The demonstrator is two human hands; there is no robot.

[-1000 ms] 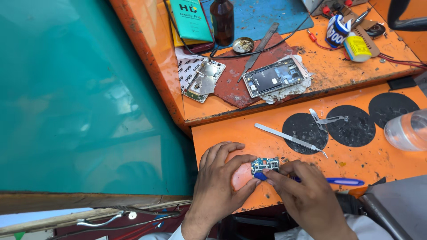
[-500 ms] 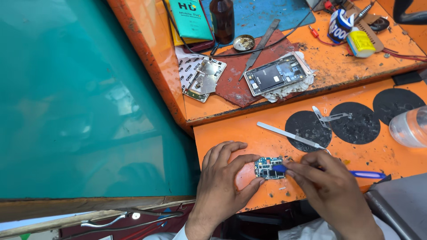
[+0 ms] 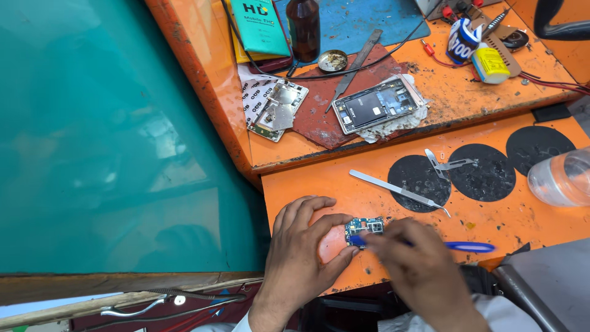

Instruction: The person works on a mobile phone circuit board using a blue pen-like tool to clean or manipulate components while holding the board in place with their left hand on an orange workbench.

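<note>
Small blue circuit board [image 3: 364, 229] pinned at the front edge of a scuffed orange workbench [image 3: 491, 218], worked on with a blue-handled tool [image 3: 458, 246].

Left hand [image 3: 305, 249] spread flat, fingers loosely apart, thumb and forefinger tips steadying the board's left edge. Right hand [image 3: 413, 265] motion-blurred, fingers curled shut around the tool's shaft, grip detail hard to make out; tool tip lost against the board, handle end poking out to the right. Just beyond, slim steel tweezers [image 3: 399, 190] lying across a round black rubber pad [image 3: 419, 182]. Farther back, an opened grey phone [image 3: 378, 106] on crumpled white paper atop a worn red mat [image 3: 326, 117]. Clear plastic bottle [image 3: 562, 178] cut off at the right border.
</note>
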